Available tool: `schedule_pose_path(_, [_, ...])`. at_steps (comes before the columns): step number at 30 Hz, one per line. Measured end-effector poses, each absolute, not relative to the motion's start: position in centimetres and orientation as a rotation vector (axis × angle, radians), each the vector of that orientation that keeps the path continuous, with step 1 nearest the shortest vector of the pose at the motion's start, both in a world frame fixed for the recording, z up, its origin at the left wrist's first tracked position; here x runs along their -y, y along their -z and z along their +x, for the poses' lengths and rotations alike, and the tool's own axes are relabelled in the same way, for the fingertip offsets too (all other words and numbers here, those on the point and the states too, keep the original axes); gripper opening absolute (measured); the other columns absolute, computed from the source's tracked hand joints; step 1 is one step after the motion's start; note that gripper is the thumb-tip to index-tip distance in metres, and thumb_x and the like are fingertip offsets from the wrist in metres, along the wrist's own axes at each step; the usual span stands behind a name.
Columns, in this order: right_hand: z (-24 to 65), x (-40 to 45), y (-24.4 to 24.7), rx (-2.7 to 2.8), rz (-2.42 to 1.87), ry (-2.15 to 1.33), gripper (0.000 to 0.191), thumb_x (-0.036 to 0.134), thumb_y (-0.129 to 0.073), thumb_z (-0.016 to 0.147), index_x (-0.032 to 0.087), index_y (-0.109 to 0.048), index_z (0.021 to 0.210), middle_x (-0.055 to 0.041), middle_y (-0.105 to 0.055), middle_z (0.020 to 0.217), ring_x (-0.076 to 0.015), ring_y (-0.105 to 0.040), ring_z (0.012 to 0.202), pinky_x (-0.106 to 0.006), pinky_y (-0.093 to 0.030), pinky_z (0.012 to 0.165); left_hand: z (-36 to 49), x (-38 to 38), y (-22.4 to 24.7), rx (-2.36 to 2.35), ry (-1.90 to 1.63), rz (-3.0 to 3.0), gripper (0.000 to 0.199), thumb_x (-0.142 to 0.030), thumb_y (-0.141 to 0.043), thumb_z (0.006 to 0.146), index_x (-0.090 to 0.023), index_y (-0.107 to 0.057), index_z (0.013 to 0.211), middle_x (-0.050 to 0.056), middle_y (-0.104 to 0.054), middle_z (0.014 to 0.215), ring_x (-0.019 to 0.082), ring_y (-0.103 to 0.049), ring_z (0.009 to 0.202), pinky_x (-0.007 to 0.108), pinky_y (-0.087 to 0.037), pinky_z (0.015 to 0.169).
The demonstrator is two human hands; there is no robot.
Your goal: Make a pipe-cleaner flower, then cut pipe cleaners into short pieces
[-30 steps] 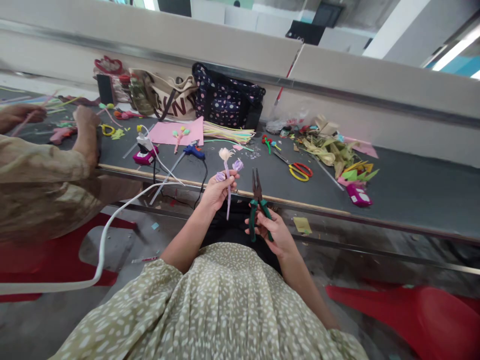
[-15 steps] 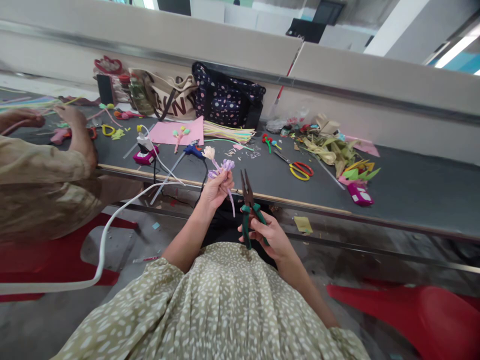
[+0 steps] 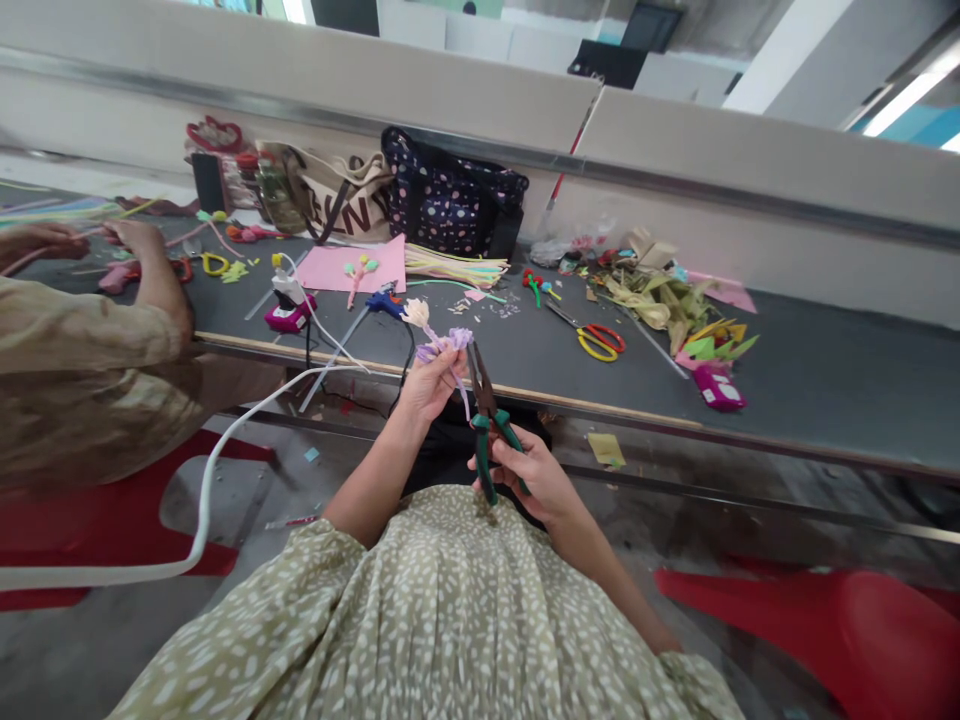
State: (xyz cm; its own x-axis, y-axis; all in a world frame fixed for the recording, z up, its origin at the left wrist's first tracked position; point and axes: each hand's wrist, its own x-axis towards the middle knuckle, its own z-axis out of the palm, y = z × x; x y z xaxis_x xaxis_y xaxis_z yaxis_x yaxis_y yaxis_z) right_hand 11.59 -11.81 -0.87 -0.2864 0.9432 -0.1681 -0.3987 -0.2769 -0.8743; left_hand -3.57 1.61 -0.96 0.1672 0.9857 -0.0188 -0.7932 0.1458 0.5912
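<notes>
Against the back of the long dark-grey table [image 3: 840,370] stands a navy polka-dotted fabric bag [image 3: 450,195]. At the table's front edge, the right hand [image 3: 534,468] grips green-handled, long-nosed metal pliers [image 3: 487,402], tips close by a slender purple-and-cream flower sprig [image 3: 457,337] pinched in the left hand [image 3: 431,387]; whether they touch, I cannot tell.

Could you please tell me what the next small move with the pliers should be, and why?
Probably a slight nudge of the right hand, lining the tips of the pliers up with the purple flower before any squeeze. The left hand pinches the flower stems, the tips sit right by that flower, and the handles stand apart; whether they touch is unclear.
</notes>
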Motion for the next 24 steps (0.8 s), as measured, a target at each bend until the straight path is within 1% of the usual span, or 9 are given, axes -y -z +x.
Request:
schedule_pose_path(4, [11.5, 11.8, 0.7, 0.904, -0.94, -1.733, 0.037, 0.038, -0.076, 0.078, 0.021, -0.069, 0.109, -0.0015, -0.067, 0.08, -0.0131, -0.064, 0.059, -0.028, -0.057, 0.054, -3.6, -1.6, 1.0, -0.441, -1.356, 0.527, 0.016, -0.011, -0.078, 0.071, -0.014, -0.062, 0.071, -0.002, -0.063, 0.064, 0.006, -0.058, 0.055, 0.019, -0.043, 0.054])
schedule_pose_path(9, [11.4, 11.8, 0.5, 0.905, -0.975, -1.731, 0.041, 0.041, -0.077, 0.077, 0.02, -0.067, 0.112, -0.0012, -0.066, 0.078, -0.0131, -0.064, 0.06, -0.026, -0.054, 0.051, -3.7, -1.7, 1.0, -0.457, -1.374, 0.528, 0.021, -0.011, -0.082, 0.066, -0.014, -0.063, 0.073, -0.002, -0.064, 0.066, 0.007, -0.061, 0.059, 0.019, -0.046, 0.057])
schedule_pose_path(15, [11.2, 11.9, 0.1, 0.92, -1.033, -1.686, 0.044, 0.043, -0.078, 0.074, 0.019, -0.066, 0.11, -0.0002, -0.065, 0.077, -0.0123, -0.061, 0.056, -0.028, -0.055, 0.053, -3.8, -1.6, 1.0, -0.485, -1.39, 0.587, 0.019, -0.015, -0.081, 0.069, -0.014, -0.063, 0.074, -0.002, -0.064, 0.064, 0.007, -0.059, 0.055, 0.019, -0.047, 0.057])
schedule_pose_path(18, [11.1, 11.9, 0.1, 0.935, -1.063, -1.648, 0.045, 0.045, -0.078, 0.073, 0.019, -0.066, 0.108, 0.0, -0.064, 0.074, -0.0129, -0.061, 0.056, -0.027, -0.054, 0.052, -3.9, -1.6, 1.1, -0.456, -1.41, 0.604, 0.021, -0.015, -0.082, 0.067, -0.015, -0.063, 0.074, -0.002, -0.064, 0.065, 0.007, -0.059, 0.056, 0.019, -0.047, 0.056])
schedule_pose_path(21, [11.0, 11.9, 0.6, 0.97, -1.077, -1.601, 0.042, 0.046, -0.076, 0.075, 0.019, -0.066, 0.105, 0.0008, -0.062, 0.072, -0.0134, -0.061, 0.056, -0.028, -0.055, 0.052, -3.9, -1.6, 1.1, -0.418, -1.421, 0.618, 0.022, -0.015, -0.084, 0.065, -0.015, -0.064, 0.074, -0.003, -0.064, 0.066, 0.006, -0.059, 0.055, 0.018, -0.047, 0.055])
schedule_pose_path(24, [11.0, 11.9, 1.3, 1.016, -1.087, -1.544, 0.034, 0.045, -0.073, 0.079, 0.02, -0.066, 0.101, 0.0008, -0.062, 0.073, -0.0134, -0.062, 0.057, -0.028, -0.055, 0.054, -4.0, -1.7, 1.2, -0.413, -1.418, 0.623, 0.02, -0.015, -0.082, 0.066, -0.015, -0.064, 0.075, -0.003, -0.064, 0.066, 0.006, -0.059, 0.055, 0.018, -0.048, 0.056])
